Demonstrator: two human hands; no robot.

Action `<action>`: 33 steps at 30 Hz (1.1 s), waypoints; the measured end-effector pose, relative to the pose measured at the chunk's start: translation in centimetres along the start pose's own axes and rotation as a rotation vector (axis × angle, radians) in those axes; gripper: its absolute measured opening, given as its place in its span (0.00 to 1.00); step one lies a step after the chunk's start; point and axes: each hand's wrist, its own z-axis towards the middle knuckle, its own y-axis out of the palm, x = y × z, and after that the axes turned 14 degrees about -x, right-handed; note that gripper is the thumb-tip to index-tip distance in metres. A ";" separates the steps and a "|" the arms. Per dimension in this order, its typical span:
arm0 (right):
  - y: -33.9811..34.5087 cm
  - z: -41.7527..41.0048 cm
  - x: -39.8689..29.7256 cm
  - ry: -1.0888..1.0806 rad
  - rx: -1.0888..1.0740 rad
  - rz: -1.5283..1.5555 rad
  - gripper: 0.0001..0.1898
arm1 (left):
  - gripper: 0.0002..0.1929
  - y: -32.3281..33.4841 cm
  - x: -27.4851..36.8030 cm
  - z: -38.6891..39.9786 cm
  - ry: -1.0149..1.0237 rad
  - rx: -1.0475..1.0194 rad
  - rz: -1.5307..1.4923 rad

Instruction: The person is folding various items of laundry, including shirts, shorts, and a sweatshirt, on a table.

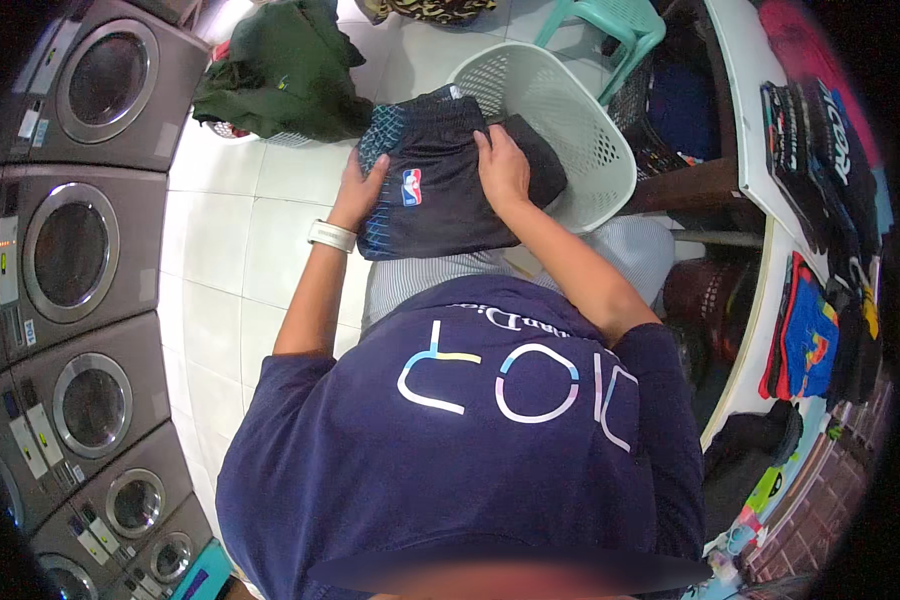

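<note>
A pair of black shorts (442, 202) with a blue-patterned side panel and a small red, white and blue logo lies folded over my lap. My left hand (361, 184), with a pale watch on the wrist, grips the patterned edge, thumb on top and fingers mostly hidden. On the other side, my right hand (504, 169) rests on the shorts, its fingertips on the upper surface; whether it pinches the fabric I cannot tell. Dark cloth (541, 161) shows just beyond the right hand, against a white plastic laundry basket (600, 142).
Dark green garments (292, 75) are heaped on another basket at upper left. Front-loading machines (90, 247) line the left side. A green plastic chair (634, 26) stands behind the white basket. Folded clothes (810, 337) are stacked on the white table (735, 105) at right.
</note>
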 end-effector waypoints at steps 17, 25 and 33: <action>-7.6 -3.8 2.2 0.313 -0.694 1.523 0.36 | 0.28 -2.7 0.6 2.2 -0.290 -0.883 -1.612; -20.1 -15.9 3.7 -0.005 -0.355 1.597 0.31 | 0.26 -1.1 13.8 5.3 0.246 -1.176 -1.422; -29.8 -36.3 5.5 0.096 0.433 1.246 0.41 | 0.19 1.2 40.2 -4.7 0.049 -1.846 -1.112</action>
